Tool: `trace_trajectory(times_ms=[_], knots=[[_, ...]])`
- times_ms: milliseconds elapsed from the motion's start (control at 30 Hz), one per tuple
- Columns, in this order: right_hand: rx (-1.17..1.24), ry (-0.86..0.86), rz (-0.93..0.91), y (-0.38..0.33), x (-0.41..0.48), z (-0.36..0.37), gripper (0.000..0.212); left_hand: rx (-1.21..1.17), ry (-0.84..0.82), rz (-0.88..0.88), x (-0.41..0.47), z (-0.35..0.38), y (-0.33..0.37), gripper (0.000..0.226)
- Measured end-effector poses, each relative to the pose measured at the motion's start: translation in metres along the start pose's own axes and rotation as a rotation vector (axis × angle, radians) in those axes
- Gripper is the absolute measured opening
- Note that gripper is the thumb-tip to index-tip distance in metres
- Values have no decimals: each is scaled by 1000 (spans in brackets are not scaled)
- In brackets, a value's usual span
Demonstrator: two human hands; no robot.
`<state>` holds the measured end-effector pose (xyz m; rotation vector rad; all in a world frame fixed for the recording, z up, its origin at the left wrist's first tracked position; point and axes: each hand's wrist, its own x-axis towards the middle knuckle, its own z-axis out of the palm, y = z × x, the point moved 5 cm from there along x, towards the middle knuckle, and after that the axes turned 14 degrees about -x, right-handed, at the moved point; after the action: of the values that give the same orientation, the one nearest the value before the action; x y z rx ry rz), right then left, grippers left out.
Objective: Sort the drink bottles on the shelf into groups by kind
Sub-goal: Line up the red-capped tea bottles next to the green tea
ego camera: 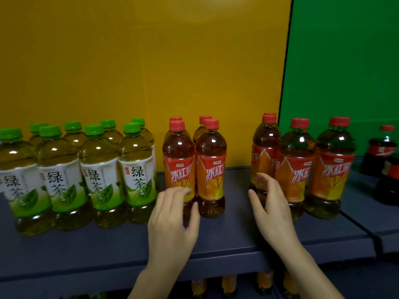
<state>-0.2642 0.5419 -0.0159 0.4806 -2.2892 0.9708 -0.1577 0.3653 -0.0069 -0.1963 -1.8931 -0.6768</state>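
Head view: green tea bottles stand grouped at the left of the dark shelf. Red-capped iced tea bottles stand in two clusters, centre and right. The left hand, fingers spread open, seems to touch the front-left centre bottle. The right hand is open just beside the right cluster. Cola bottles stand far right.

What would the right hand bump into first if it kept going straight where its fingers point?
Probably the leftmost red-capped iced tea bottle of the right cluster; the right hand has its fingertips almost on it.
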Motion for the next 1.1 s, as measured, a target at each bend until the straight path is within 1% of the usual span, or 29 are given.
trace_trajectory(times_ms=[67,167,267,333,433,600,700,800,933,1033,1100], knots=[[-11,9,20,6,-2,-3,50,-86,-98,39,1,14,11,17],[-36,-16,20,11,-2,-4,60,-188,-237,-13,5,41,20,18],[-70,-32,39,17,1,-4,65,-291,-377,-105,7,73,24,29],[-90,-29,40,21,8,-4,69,-376,-415,-176,11,90,26,38],[-86,-43,98,31,23,-1,74,-461,-429,-342,23,116,23,42],[7,-108,217,41,49,13,91,-654,-376,-752,39,149,7,42],[30,-85,251,46,60,17,87,-706,-334,-880,44,165,-3,38],[56,-75,244,50,64,17,80,-736,-272,-939,47,177,-10,32],[54,-75,190,58,66,12,73,-670,-232,-959,52,188,-17,31],[51,-64,171,65,66,7,72,-630,-246,-951,58,197,-18,35],[60,-40,172,71,66,3,74,-642,-292,-956,61,206,-19,44]])
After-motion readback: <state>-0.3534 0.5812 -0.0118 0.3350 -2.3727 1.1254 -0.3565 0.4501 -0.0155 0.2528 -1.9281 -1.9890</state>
